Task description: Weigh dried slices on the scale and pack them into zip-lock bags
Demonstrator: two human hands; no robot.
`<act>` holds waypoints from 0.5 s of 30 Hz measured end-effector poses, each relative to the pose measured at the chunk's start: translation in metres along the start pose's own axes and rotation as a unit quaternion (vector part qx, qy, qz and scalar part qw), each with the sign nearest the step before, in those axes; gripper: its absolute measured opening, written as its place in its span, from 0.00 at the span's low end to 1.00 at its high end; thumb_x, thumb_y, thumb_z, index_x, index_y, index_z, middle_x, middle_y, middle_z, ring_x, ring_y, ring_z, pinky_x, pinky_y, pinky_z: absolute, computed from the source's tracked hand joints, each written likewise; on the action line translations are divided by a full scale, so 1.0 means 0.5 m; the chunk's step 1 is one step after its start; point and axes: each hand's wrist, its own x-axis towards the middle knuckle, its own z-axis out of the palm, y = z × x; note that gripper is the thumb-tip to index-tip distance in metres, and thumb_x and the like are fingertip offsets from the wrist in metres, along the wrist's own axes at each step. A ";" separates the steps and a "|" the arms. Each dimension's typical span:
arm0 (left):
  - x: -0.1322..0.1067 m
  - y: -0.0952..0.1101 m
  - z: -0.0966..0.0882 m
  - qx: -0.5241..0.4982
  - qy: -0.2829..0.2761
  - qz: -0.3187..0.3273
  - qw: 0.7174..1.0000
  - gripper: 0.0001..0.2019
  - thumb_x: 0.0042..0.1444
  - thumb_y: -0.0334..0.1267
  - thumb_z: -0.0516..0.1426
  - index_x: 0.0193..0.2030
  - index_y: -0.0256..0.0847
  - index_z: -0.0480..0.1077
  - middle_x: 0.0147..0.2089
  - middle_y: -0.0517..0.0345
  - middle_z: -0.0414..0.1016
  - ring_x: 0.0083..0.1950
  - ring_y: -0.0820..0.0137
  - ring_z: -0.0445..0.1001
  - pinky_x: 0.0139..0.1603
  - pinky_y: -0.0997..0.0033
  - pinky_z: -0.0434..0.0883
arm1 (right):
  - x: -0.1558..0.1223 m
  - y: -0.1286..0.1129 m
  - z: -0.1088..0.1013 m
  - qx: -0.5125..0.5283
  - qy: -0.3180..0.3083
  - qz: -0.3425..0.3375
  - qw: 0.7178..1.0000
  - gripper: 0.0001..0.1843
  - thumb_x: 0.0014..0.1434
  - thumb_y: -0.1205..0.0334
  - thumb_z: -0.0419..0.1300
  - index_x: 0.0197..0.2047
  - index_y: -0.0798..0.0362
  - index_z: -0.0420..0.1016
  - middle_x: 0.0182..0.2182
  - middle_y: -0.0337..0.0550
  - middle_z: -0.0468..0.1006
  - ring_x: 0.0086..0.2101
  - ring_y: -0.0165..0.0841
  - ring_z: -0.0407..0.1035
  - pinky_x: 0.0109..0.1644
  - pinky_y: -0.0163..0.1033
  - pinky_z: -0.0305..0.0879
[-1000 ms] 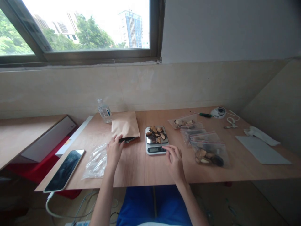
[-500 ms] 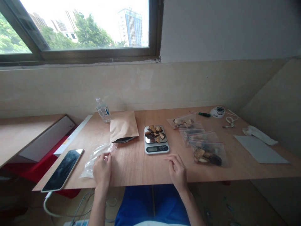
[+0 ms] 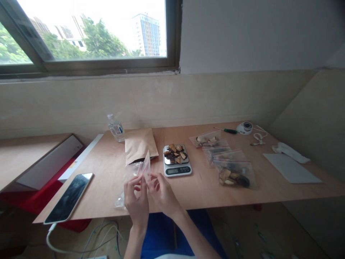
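Note:
My left hand is closed, pinching a clear zip bag with a red strip near its top. Fingers of my right hand grip the same bag from the other side, at the front of the table. More clear plastic shows beside and behind my left hand; whether it is joined to the held bag I cannot tell. Just beyond my hands stands a white kitchen scale, with brown dried slices piled on its plate. A brown paper pouch lies left of the scale, its dark mouth facing me.
Several zip bags, some holding dried pieces, lie right of the scale. A phone with a cable lies at the left edge, and a water bottle stands behind. Farther right are a screwdriver, a white dome camera and a grey sheet.
My left hand has moved right and lifted the zip bag off the table. My right hand has come across from beside the scale and taken hold of the bag too.

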 end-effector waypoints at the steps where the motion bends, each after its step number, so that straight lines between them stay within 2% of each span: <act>1: -0.003 -0.001 0.004 -0.021 -0.015 -0.002 1.000 0.08 0.56 0.40 0.54 0.39 0.40 0.69 0.40 0.55 0.71 0.35 0.71 0.69 0.33 0.72 0.68 | 0.008 0.000 0.003 0.011 0.004 0.003 1.000 0.13 0.61 0.57 0.51 0.47 0.51 0.66 0.40 0.43 0.73 0.32 0.29 0.68 0.36 0.35 0.66; 5: -0.010 -0.011 0.011 -0.065 -0.045 -0.018 0.997 0.09 0.55 0.40 0.55 0.40 0.41 0.71 0.35 0.58 0.72 0.33 0.72 0.70 0.33 0.73 0.69 | 0.026 0.023 -0.009 0.033 0.054 0.018 0.998 0.12 0.63 0.57 0.48 0.42 0.52 0.68 0.30 0.40 0.74 0.30 0.30 0.69 0.35 0.35 0.66; 9: 0.008 -0.014 0.019 -0.090 0.041 -0.077 0.992 0.10 0.54 0.40 0.55 0.41 0.40 0.70 0.32 0.60 0.72 0.27 0.75 0.69 0.31 0.73 0.69 | 0.030 0.057 -0.065 0.056 0.125 0.080 0.987 0.14 0.61 0.52 0.51 0.41 0.54 0.68 0.24 0.38 0.72 0.26 0.31 0.68 0.31 0.35 0.65; 11: 0.025 -0.003 0.024 -0.098 0.061 -0.092 0.989 0.10 0.54 0.41 0.55 0.39 0.39 0.70 0.33 0.59 0.73 0.27 0.75 0.69 0.30 0.74 0.69 | 0.031 0.064 -0.103 0.054 0.094 0.079 0.991 0.16 0.58 0.50 0.54 0.42 0.54 0.69 0.27 0.40 0.73 0.28 0.32 0.69 0.31 0.36 0.67; 13: 0.043 0.015 0.030 -0.092 0.055 -0.094 0.990 0.10 0.53 0.42 0.55 0.38 0.39 0.70 0.33 0.59 0.73 0.28 0.74 0.70 0.31 0.74 0.68 | 0.037 0.066 -0.139 0.013 0.052 0.045 0.998 0.17 0.58 0.49 0.54 0.45 0.52 0.69 0.36 0.44 0.75 0.35 0.33 0.70 0.38 0.38 0.68; 15: 0.059 0.034 0.037 -0.078 0.026 -0.103 0.991 0.10 0.53 0.42 0.55 0.37 0.39 0.70 0.30 0.61 0.71 0.28 0.74 0.69 0.31 0.74 0.68 | 0.050 0.075 -0.167 -0.072 0.070 0.000 0.995 0.18 0.61 0.50 0.50 0.49 0.51 0.68 0.44 0.47 0.72 0.44 0.36 0.68 0.46 0.42 0.66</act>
